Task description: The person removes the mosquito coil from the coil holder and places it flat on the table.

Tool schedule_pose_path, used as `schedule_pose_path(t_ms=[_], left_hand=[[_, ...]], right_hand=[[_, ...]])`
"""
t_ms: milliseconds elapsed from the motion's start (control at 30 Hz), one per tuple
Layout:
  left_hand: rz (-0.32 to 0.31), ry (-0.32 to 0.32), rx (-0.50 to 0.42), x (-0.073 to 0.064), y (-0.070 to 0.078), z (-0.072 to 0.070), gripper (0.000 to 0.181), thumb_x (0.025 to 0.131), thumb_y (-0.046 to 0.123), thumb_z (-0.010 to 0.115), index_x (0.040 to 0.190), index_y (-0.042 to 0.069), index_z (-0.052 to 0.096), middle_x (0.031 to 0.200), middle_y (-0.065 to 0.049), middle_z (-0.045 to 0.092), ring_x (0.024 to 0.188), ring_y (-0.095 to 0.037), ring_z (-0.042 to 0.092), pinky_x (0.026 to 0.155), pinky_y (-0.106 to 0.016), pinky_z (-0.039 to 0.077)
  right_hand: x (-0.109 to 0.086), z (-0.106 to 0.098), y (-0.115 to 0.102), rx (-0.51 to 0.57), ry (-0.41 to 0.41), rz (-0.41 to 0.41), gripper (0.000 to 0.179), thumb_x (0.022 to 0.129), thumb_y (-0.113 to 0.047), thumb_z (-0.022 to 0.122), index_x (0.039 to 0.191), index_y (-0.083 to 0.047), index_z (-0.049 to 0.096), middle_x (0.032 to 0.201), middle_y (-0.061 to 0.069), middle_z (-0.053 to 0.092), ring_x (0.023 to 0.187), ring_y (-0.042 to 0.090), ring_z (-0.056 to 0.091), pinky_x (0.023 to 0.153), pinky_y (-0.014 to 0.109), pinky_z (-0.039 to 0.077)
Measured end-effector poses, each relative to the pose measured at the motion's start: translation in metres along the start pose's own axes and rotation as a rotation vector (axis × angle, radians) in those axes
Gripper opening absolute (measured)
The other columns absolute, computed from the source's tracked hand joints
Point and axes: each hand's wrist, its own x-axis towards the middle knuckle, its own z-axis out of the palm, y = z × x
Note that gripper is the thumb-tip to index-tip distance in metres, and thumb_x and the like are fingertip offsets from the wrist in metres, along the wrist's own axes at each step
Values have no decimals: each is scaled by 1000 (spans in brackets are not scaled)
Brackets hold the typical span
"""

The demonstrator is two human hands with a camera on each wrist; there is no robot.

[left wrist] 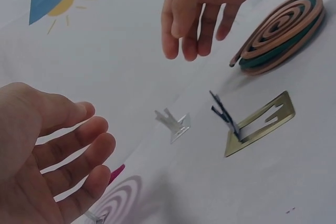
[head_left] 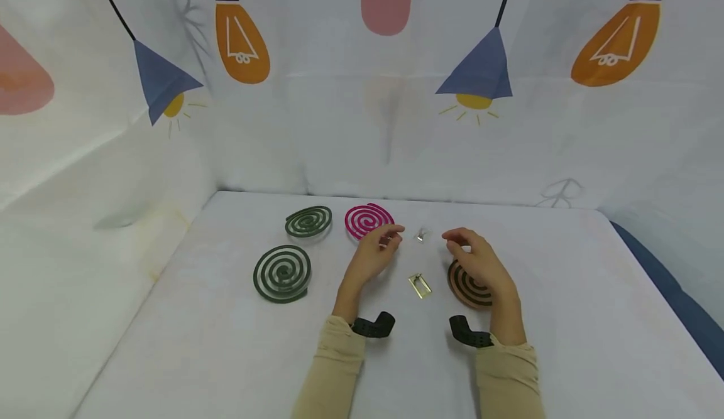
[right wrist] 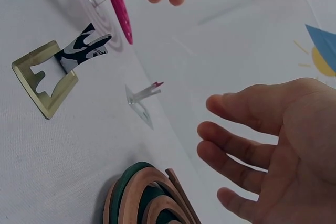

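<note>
My left hand (head_left: 374, 254) hovers with loosely bent fingers beside a pink mosquito coil (head_left: 362, 218), holding nothing. In the right wrist view the pink coil (right wrist: 121, 14) looks raised off the table, seen edge-on. Over a brown-and-green mosquito coil (head_left: 465, 288) hangs my right hand (head_left: 477, 259), also with relaxed fingers and nothing in them. Between the hands stand two small metal coil stands with upright prongs: a silver one (head_left: 421, 237) farther back and a gold one (head_left: 423, 292) nearer. The right hand partly covers the brown-and-green coil in the head view.
Two dark green mosquito coils lie left of my left hand: one (head_left: 308, 220) at the back, which looks raised, and another (head_left: 283, 273) nearer. A white cloth covers the table (head_left: 215, 343). A white printed curtain (head_left: 328, 136) rises behind it.
</note>
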Motion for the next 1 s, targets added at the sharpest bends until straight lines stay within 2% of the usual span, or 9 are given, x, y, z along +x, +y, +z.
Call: schedule_pose_path(t_ms=[167,367,500,667,1000], left_hand=[[2,57,-34,-3,-5,-6,28,95,16,54,120,9,62,110,-7,66,100,-20,62,88,-33,51],[11,174,-27,-6,-10,-14,25,94,12,55,117,9,64,109,-9,68,94,-20,64,82,-29,51],[21,262,-7,-6,-12,-22,23,93,11,55,114,8,65,104,-8,68,88,-18,62,76,-24,49],[14,373,-25,-7,-15,-29,20,93,9,56,111,7,65,99,-9,65,84,-17,58,70,-21,45],[-41,543,-46,-10,-14,-37,22,90,3,55,109,6,66,99,-9,64,86,-22,62,67,-23,46]], right_hand=[[-3,1,3,-10,6,2,33,100,-25,45,126,-5,53,126,18,54,118,36,48,93,52,42],[-4,5,0,-9,9,-18,33,99,-23,45,125,-5,53,125,17,54,116,34,49,91,49,42],[-4,6,-5,-1,21,-43,30,99,-20,46,124,-4,54,125,19,55,116,34,48,96,52,40],[-4,7,-8,27,24,-86,29,99,-17,48,122,-1,54,124,21,55,117,35,49,103,55,34],[0,15,-10,40,44,-101,29,98,-17,49,122,-2,55,121,20,57,114,33,52,100,53,39]])
